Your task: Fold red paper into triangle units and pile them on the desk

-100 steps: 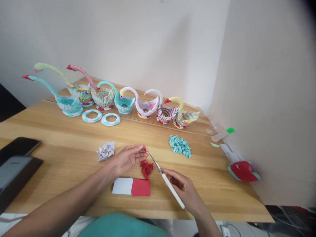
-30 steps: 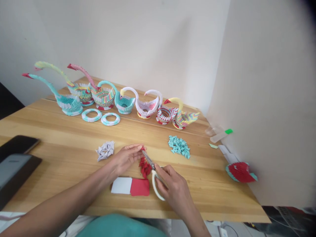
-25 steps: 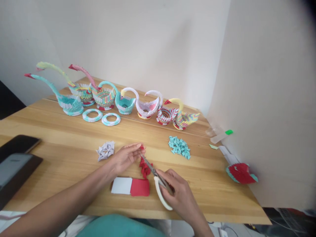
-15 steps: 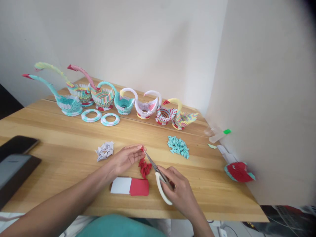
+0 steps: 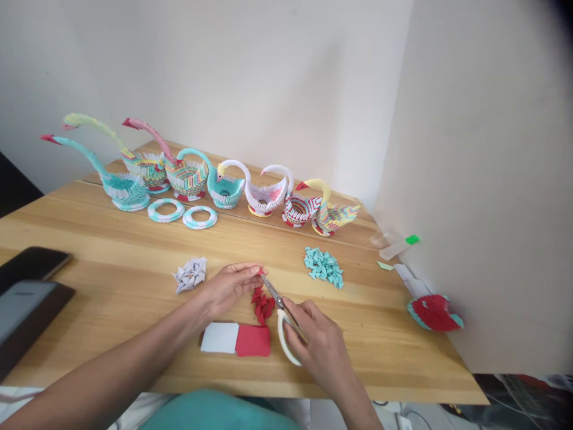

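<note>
Between the fingertips of my left hand (image 5: 233,286) is a small red folded paper piece (image 5: 260,272), pinched. My right hand (image 5: 319,340) grips a pair of scissors (image 5: 280,303) with white handles, its fingers through the loops. The blade tips reach the red piece at my left fingertips. Below them lies a small heap of red folded paper pieces (image 5: 263,307). Nearer to me are a stack of white paper (image 5: 219,337) and a stack of red paper (image 5: 253,340), side by side.
White folded pieces (image 5: 190,275) lie to the left and teal folded pieces (image 5: 323,266) to the right. Several paper swans (image 5: 264,197) line the back of the wooden table (image 5: 380,358), with two paper rings (image 5: 199,217) before them. A dark phone (image 5: 33,264) lies far left.
My right hand has shifted slightly left with the scissors, and their handles have swung left and drawn closer together. My left hand has barely moved.
</note>
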`<state>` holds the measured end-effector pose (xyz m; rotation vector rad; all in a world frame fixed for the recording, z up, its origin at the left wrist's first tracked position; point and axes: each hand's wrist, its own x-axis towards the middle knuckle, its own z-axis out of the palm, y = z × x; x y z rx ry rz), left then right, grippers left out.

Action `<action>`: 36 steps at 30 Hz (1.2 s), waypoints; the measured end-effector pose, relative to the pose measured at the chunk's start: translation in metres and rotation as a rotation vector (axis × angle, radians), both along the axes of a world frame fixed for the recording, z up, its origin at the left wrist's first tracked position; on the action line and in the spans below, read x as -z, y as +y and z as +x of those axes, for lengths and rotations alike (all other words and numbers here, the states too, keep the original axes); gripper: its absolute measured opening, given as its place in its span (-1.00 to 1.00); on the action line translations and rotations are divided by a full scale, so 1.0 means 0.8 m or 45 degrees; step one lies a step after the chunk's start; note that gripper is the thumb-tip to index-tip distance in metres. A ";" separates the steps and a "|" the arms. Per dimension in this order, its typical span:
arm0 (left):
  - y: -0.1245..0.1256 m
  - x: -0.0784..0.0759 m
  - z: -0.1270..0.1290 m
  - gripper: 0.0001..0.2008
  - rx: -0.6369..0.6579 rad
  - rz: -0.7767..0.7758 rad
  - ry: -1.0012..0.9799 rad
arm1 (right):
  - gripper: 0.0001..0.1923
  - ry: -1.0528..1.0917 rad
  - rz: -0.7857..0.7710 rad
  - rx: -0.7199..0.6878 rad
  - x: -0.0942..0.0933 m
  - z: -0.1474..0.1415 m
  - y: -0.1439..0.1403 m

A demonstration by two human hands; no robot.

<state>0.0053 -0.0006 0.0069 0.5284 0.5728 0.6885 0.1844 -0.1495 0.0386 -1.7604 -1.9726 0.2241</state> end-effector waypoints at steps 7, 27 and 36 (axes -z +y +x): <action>-0.001 -0.004 -0.001 -0.78 0.021 0.001 -0.002 | -0.65 0.510 -0.321 0.049 -0.002 0.007 0.009; 0.000 -0.008 -0.002 -0.86 -0.011 -0.146 -0.032 | -0.65 0.532 -0.326 0.022 -0.006 0.010 0.004; -0.002 -0.004 -0.001 -0.91 0.033 -0.067 -0.022 | -0.61 0.252 -0.151 -0.004 -0.003 0.003 0.003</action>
